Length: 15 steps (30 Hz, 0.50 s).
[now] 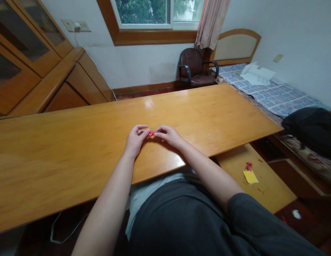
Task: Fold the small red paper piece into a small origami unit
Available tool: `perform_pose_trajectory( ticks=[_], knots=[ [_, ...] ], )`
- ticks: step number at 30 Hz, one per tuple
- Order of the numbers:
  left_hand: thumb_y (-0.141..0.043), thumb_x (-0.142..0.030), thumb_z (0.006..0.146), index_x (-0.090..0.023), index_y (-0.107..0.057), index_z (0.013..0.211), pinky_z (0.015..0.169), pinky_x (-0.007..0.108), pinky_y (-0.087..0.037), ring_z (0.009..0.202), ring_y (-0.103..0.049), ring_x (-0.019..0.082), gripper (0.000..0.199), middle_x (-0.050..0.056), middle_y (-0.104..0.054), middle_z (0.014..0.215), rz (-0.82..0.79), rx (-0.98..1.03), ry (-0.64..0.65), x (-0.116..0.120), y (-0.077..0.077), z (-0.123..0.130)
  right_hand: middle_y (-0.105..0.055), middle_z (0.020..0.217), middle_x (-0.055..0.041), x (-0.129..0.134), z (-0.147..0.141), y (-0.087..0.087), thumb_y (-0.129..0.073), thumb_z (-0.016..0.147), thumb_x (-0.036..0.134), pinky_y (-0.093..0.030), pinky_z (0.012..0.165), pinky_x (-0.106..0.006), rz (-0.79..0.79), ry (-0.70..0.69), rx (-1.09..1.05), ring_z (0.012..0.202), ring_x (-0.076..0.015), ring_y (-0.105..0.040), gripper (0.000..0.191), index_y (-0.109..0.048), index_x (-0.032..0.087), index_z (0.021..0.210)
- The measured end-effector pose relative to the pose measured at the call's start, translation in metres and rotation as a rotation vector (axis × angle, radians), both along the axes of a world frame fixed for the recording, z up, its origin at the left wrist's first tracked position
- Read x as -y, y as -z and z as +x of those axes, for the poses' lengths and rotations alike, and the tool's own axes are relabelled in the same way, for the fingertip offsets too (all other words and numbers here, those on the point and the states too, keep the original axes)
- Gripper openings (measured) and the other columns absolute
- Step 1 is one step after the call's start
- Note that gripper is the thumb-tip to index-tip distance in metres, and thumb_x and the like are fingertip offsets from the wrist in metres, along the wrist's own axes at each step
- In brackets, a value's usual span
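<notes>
Between my two hands, just above the wooden tabletop, is a small red folded piece that looks like paper. My left hand pinches its left end between thumb and fingers. At the right end, the thumb and index finger of my right hand close on it. Both wrists rest close to the table's near edge. The fingers hide part of the piece, so its exact shape cannot be made out.
The long wooden table spans the view. On a lower board at right lie a yellow paper square and small red folded pieces. Beyond are a brown armchair, a bed with a black bag, and a cabinet.
</notes>
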State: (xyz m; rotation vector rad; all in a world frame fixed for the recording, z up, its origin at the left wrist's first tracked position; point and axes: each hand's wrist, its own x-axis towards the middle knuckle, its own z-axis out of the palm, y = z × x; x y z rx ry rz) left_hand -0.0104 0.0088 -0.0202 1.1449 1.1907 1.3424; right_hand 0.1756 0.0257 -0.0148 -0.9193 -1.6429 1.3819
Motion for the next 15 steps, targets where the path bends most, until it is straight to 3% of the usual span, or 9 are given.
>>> perform_pose_trajectory(
  ticks=[5, 15],
  knots=[
    [-0.083, -0.039, 0.065, -0.017, -0.065, 0.092, 0.066, 0.025, -0.051, 0.065, -0.065, 0.013, 0.039, 0.001, -0.070, 0.073, 0.009, -0.055, -0.006, 0.0009, -0.0031, 0.0019, -0.059, 0.086, -0.0018, -0.0026, 0.0010, 0.0014, -0.070, 0.082, 0.035, -0.046, 0.063, -0.023, 0.130, 0.027, 0.031, 0.077, -0.0126, -0.057, 0.018, -0.070, 0.017, 0.084],
    [-0.080, -0.041, 0.067, -0.016, -0.066, 0.088, 0.065, 0.024, -0.050, 0.066, -0.063, 0.013, 0.036, 0.001, -0.068, 0.074, 0.004, -0.123, -0.003, 0.0018, -0.0026, 0.0040, -0.058, 0.086, -0.0010, -0.0034, -0.0002, 0.0033, -0.071, 0.083, 0.029, -0.047, 0.072, -0.026, 0.203, 0.074, 0.107, 0.079, -0.0131, -0.057, 0.012, -0.069, 0.017, 0.082]
  ],
)
